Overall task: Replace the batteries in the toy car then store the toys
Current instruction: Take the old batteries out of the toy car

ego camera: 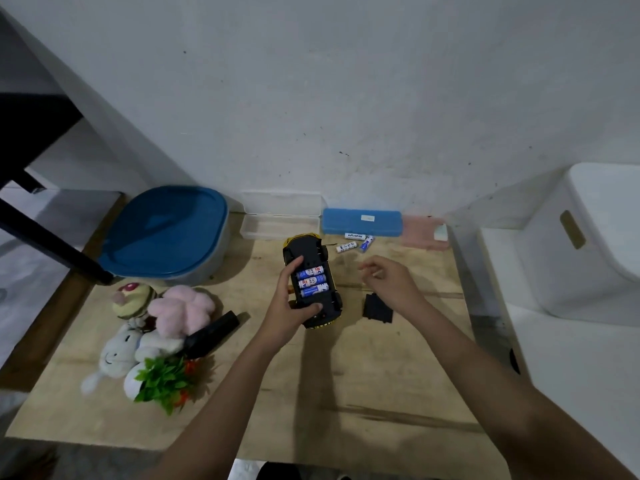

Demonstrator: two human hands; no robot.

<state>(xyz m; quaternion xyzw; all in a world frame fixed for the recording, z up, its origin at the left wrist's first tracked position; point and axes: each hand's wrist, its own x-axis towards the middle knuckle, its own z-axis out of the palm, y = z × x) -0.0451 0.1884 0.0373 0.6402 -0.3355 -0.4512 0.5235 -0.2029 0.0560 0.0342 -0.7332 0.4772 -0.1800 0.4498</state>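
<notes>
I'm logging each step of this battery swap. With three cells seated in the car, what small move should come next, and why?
Probably the right hand, empty and open, should pick up the black cover lying below it. The left hand holds the upturned toy car with its bay full but open.

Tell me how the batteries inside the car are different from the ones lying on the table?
The batteries in the car sit side by side in the upturned toy car, held by the left hand. The loose batteries lie scattered at angles on the table, untouched. Both sets number three and look blue and white.
</notes>
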